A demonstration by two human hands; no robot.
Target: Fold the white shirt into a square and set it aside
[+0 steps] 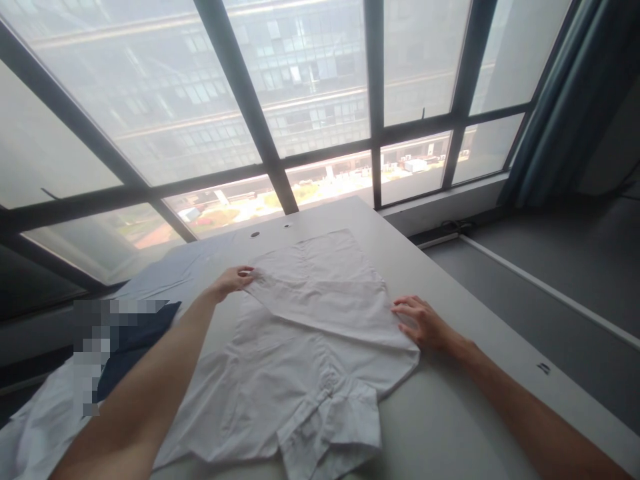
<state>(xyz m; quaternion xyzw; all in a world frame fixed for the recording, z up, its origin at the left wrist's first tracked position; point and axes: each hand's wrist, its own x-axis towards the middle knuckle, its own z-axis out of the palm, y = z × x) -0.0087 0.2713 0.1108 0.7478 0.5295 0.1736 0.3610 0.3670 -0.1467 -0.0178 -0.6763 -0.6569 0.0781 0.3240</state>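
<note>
A white shirt (305, 340) lies spread on a pale grey table (450, 407), its collar toward me and one part folded across the middle. My left hand (231, 280) pinches the fold's left edge between fingers and thumb. My right hand (423, 322) lies flat with fingers stretched out, pressing the shirt's right edge onto the table.
A light blue garment (170, 270) lies at the table's far left, with a dark navy one (133, 343) and more white cloth (40, 427) nearer me on the left. Large windows (300, 100) stand behind the table. A grey floor (560, 260) and curtain (565, 107) are at right.
</note>
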